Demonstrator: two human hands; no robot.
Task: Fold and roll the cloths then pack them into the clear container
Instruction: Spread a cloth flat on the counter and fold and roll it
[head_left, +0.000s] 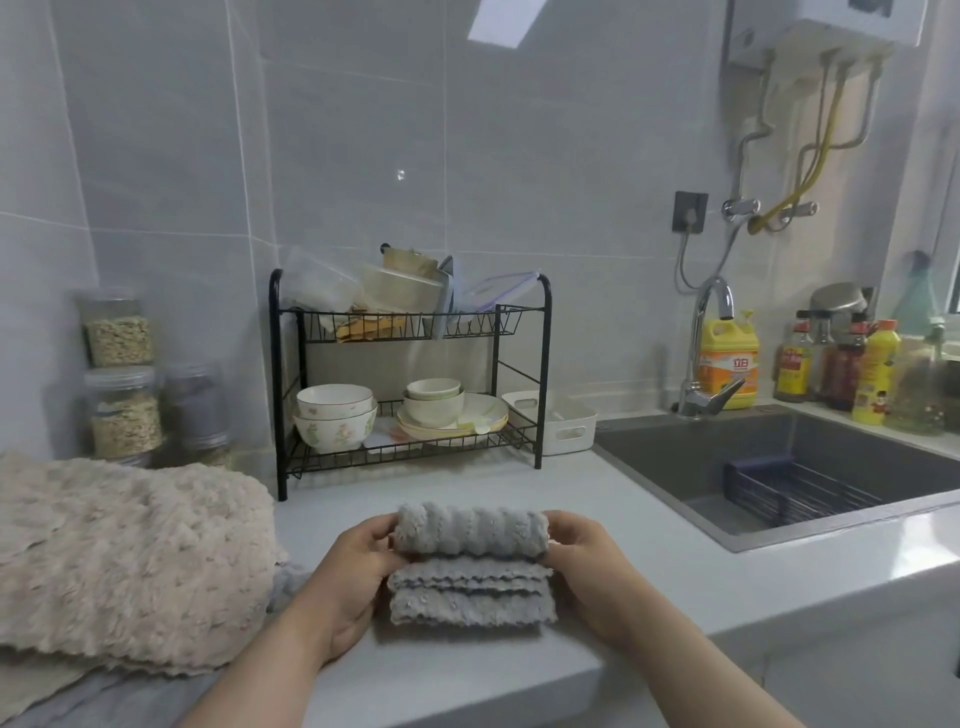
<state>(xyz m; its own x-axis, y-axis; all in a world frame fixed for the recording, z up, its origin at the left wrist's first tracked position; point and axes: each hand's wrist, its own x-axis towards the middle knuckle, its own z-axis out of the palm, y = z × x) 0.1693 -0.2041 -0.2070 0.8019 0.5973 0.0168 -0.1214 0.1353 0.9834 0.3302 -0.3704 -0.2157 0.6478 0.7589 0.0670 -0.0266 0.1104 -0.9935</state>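
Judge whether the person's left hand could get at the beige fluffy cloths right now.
Probably yes, but not freely. The beige cloths lie right beside the left hand with nothing between them; however, its fingers grip the grey cloth roll, which it would have to release.

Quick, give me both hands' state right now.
Left hand: grips the left end of the grey cloth, at its rolled part.
Right hand: grips the right end of the same roll.
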